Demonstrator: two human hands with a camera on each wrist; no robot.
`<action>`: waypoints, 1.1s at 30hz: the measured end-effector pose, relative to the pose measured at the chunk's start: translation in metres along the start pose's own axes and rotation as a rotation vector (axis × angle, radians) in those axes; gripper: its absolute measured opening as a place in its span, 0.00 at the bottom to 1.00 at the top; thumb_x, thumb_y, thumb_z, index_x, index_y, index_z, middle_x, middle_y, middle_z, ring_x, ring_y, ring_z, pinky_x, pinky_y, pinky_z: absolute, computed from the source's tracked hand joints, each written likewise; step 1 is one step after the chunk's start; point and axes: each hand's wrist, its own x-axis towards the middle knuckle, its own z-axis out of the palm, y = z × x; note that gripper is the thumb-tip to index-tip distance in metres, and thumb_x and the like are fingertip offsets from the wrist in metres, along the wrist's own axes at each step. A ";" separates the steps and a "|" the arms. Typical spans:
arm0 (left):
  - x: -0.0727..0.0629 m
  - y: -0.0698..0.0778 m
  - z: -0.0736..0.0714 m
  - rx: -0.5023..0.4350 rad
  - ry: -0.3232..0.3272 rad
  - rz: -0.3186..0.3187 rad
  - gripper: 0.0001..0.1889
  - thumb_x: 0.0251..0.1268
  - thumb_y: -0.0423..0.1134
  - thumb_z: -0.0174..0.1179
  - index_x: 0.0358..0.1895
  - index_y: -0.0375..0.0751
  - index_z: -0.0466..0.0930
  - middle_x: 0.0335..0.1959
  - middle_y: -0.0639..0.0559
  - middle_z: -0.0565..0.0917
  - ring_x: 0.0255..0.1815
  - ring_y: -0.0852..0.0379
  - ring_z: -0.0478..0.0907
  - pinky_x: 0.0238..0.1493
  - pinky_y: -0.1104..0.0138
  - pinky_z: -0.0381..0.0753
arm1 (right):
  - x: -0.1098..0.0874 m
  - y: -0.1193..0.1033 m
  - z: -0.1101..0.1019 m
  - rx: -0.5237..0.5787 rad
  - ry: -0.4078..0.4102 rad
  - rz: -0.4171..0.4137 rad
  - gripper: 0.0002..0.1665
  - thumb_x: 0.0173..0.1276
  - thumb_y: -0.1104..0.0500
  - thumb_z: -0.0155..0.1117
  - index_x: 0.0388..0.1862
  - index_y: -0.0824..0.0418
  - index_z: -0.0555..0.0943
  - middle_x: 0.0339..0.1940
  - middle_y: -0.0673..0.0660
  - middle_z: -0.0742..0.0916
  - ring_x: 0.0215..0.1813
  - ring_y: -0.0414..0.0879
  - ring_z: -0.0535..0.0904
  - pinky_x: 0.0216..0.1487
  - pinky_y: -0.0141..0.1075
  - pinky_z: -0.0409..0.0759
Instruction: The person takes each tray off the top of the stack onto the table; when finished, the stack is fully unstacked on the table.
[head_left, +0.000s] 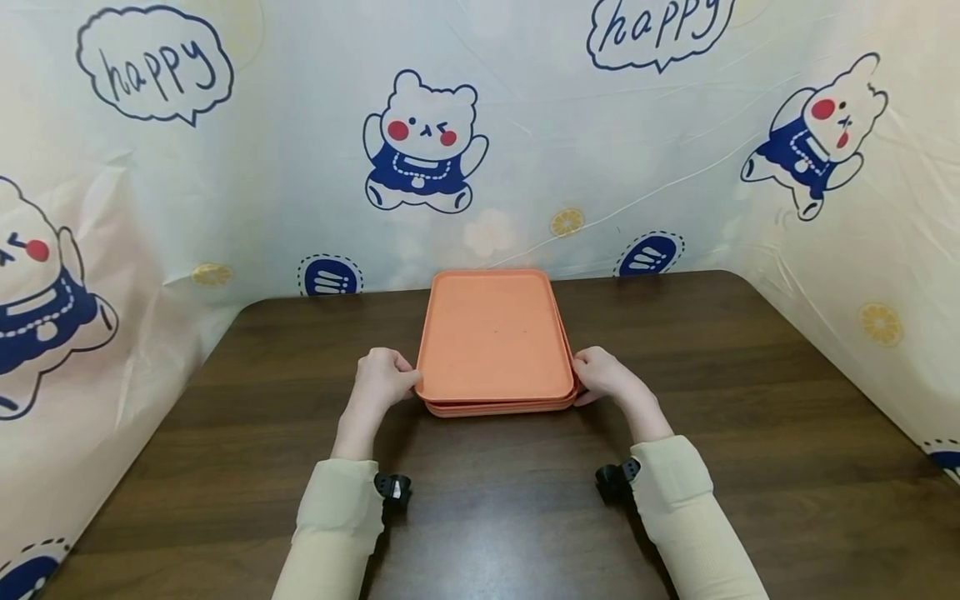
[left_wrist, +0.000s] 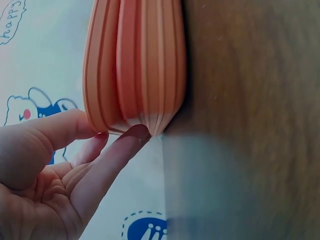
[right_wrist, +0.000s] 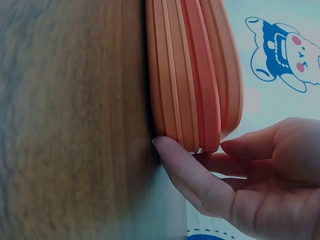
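Several orange plastic trays lie stacked on the table. The top tray (head_left: 495, 333) sits askew, shifted a little left over the lower trays (head_left: 501, 411). At the stack's near left corner my left hand (head_left: 377, 380) grips the edges. In the left wrist view its thumb (left_wrist: 72, 126) touches the top tray, and a fingertip reaches the lower rims. My right hand (head_left: 606, 379) holds the near right corner. The right wrist view has its index finger (right_wrist: 187, 162) low along the rims and its thumb beside a redder tray (right_wrist: 204, 75) under the top one.
The stack stands near the far edge of the dark wooden table (head_left: 495, 500). Behind and at both sides hangs a pale printed cloth (head_left: 525, 167) with bears and lettering. A small black camera is strapped at each wrist, under light sleeves (head_left: 337, 517).
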 end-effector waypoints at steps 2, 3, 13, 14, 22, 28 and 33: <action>0.000 -0.001 -0.002 -0.009 0.012 -0.006 0.08 0.55 0.34 0.61 0.30 0.31 0.85 0.28 0.40 0.85 0.25 0.53 0.84 0.36 0.63 0.83 | 0.000 0.000 0.000 -0.013 -0.006 -0.006 0.17 0.71 0.67 0.38 0.43 0.77 0.74 0.29 0.61 0.79 0.30 0.47 0.81 0.36 0.42 0.85; 0.000 -0.002 -0.003 -0.013 0.015 -0.008 0.08 0.54 0.34 0.61 0.30 0.31 0.85 0.28 0.40 0.85 0.25 0.53 0.84 0.36 0.63 0.83 | 0.000 0.000 -0.001 -0.021 -0.009 -0.009 0.17 0.70 0.67 0.39 0.44 0.77 0.74 0.30 0.62 0.80 0.31 0.47 0.81 0.36 0.42 0.85; 0.000 -0.003 -0.003 -0.139 -0.053 -0.085 0.09 0.57 0.30 0.58 0.40 0.28 0.80 0.40 0.34 0.82 0.27 0.54 0.85 0.36 0.64 0.84 | 0.000 0.002 -0.001 -0.022 -0.026 -0.018 0.15 0.64 0.71 0.45 0.45 0.79 0.75 0.29 0.62 0.82 0.29 0.45 0.81 0.36 0.42 0.85; 0.000 -0.003 -0.003 -0.150 -0.061 -0.089 0.11 0.57 0.30 0.58 0.42 0.28 0.80 0.41 0.33 0.81 0.28 0.54 0.85 0.35 0.64 0.84 | 0.000 0.002 -0.001 -0.023 -0.030 -0.020 0.15 0.64 0.71 0.45 0.45 0.80 0.75 0.29 0.62 0.82 0.29 0.44 0.81 0.37 0.42 0.85; -0.001 0.000 0.001 -0.202 -0.081 -0.057 0.17 0.55 0.25 0.54 0.50 0.24 0.79 0.46 0.29 0.81 0.27 0.55 0.84 0.33 0.64 0.85 | -0.002 0.001 -0.002 -0.015 -0.027 -0.015 0.15 0.64 0.71 0.48 0.46 0.80 0.75 0.30 0.63 0.83 0.29 0.43 0.81 0.38 0.42 0.84; 0.000 -0.005 0.004 -0.192 -0.115 -0.052 0.19 0.57 0.26 0.55 0.53 0.26 0.77 0.45 0.31 0.81 0.27 0.56 0.83 0.32 0.64 0.84 | -0.002 0.005 -0.001 0.000 -0.041 -0.010 0.14 0.65 0.72 0.49 0.45 0.80 0.76 0.30 0.62 0.83 0.29 0.44 0.81 0.38 0.42 0.84; 0.003 -0.005 0.003 -0.240 -0.119 -0.069 0.19 0.57 0.26 0.55 0.54 0.26 0.76 0.42 0.33 0.83 0.28 0.56 0.82 0.33 0.65 0.84 | -0.002 0.005 -0.003 0.001 -0.030 -0.017 0.14 0.64 0.71 0.49 0.45 0.79 0.77 0.29 0.61 0.83 0.29 0.43 0.81 0.38 0.42 0.84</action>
